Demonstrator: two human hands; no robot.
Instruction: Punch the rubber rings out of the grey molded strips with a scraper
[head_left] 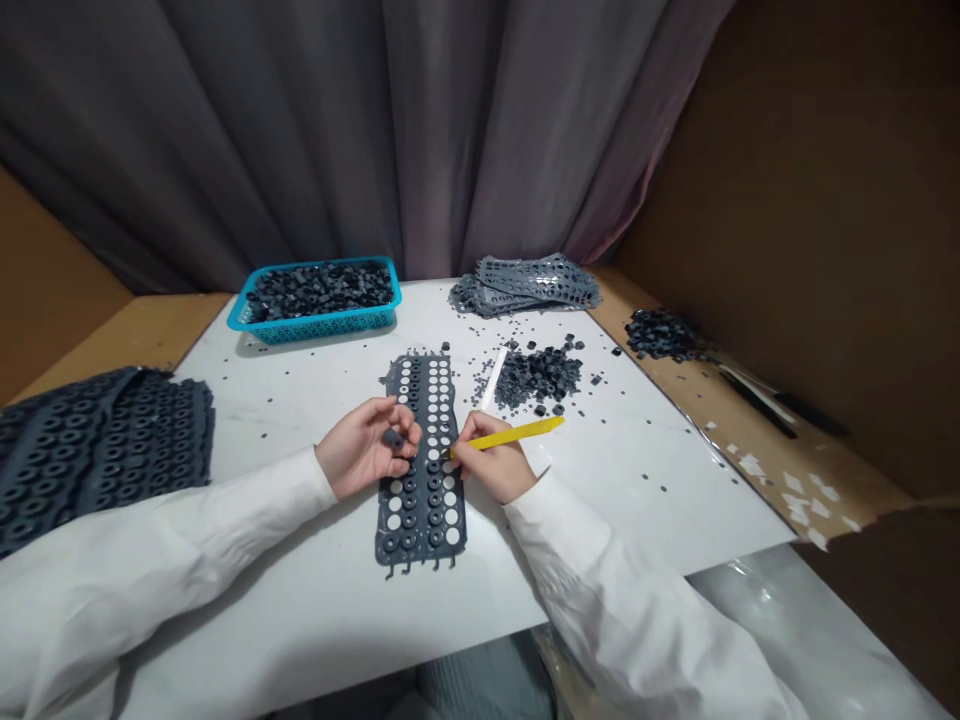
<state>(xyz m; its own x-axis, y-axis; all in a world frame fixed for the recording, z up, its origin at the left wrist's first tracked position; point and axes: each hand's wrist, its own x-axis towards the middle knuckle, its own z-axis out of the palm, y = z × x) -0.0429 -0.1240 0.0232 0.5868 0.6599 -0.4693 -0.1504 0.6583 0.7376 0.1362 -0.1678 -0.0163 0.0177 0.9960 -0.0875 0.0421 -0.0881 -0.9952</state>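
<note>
A dark grey rubber sheet (424, 400) lies lengthwise in front of me, with rows of round rings and holes. White shows through many of the holes, mostly in the far half and along the right row. My left hand (371, 447) is over the sheet's left edge, fingers curled around a small dark rubber piece (392, 438). Over the right edge, my right hand (495, 455) grips a slim yellow pen-shaped tool (525, 431). The tool's low end points at the sheet's middle, close to the left fingers; its exact contact is hidden by my fingers.
A blue basket (315, 325) full of small dark pieces stands at the back left. Stacked punched sheets (536, 283) lie at the back right, ringed sheets (105, 440) at the left. A loose pile of dark bits (544, 378) and a white strip (493, 380) lie beyond my right hand.
</note>
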